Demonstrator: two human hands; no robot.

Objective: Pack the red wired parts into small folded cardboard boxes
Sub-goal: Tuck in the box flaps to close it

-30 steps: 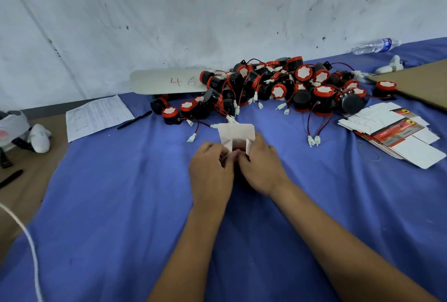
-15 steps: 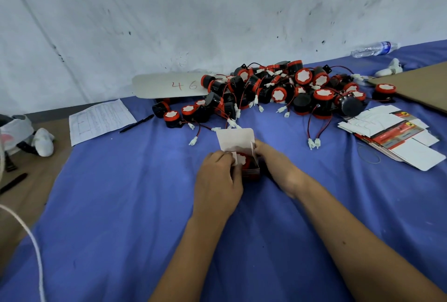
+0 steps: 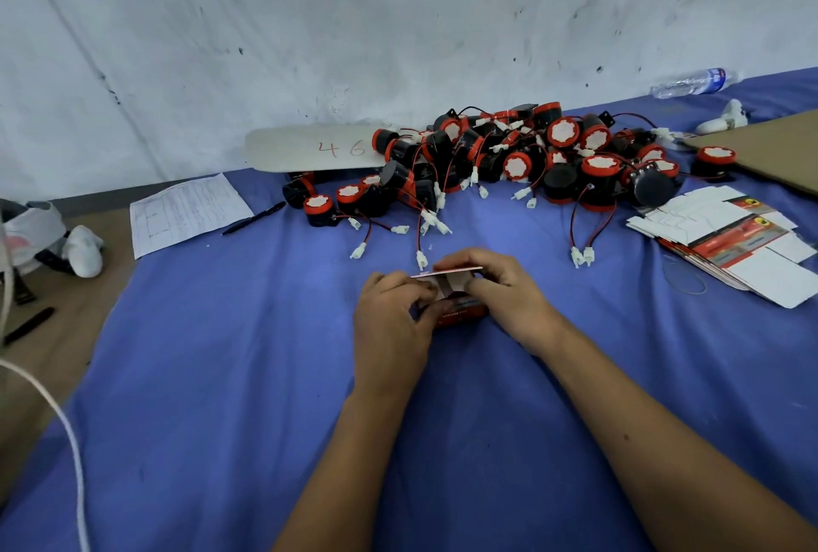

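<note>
A small red cardboard box [image 3: 458, 312] stands on the blue cloth at the centre, its white top flap folded nearly flat over the opening. My left hand [image 3: 394, 317] grips the box's left side with curled fingers. My right hand [image 3: 500, 290] curls over the flap and the box's right side. A red part shows dimly inside the opening, mostly hidden by my fingers. Behind the box lies a heap of red and black wired parts [image 3: 522, 153] with white connectors. A stack of flat unfolded boxes [image 3: 730, 237] lies at the right.
A printed sheet [image 3: 186, 210] and a black pen [image 3: 254, 218] lie at the left. A white board marked 46 [image 3: 314, 148] leans by the wall. A plastic bottle [image 3: 695, 82] and brown cardboard [image 3: 774, 144] sit at the far right. White cord [image 3: 66, 432] crosses the left edge.
The box's white flap stood upright before; now it is folded down almost flat. My right hand moved from beside the box onto the flap.
</note>
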